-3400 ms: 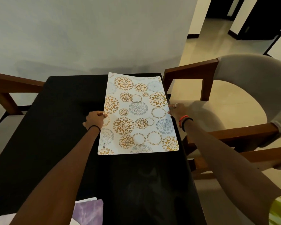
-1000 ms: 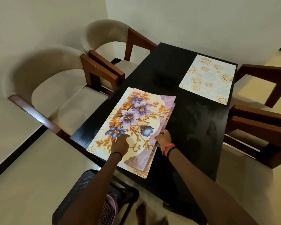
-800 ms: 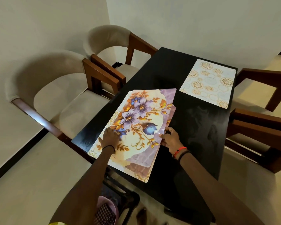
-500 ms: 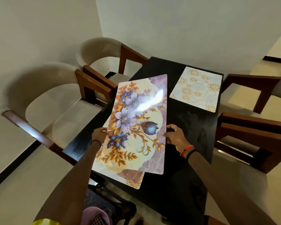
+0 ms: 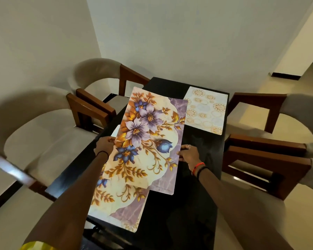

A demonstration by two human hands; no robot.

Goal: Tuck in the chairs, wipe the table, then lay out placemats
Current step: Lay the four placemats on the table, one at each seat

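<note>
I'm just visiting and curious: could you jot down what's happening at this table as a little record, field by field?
Surface: black table
Held item: floral placemat, lifted and tilted above the table
Left hand: grips the placemat's left edge
Right hand: grips its right edge
Beneath it: remaining floral placemats, stacked at the near left edge and jutting past the table's end
Already laid: circle-patterned placemat, flat at the far right corner
Seating: four cushioned wooden chairs, two on each side
Stage: laying placemats, one placed so far

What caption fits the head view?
Both hands, left and right, lift a floral placemat over the black table.
</note>
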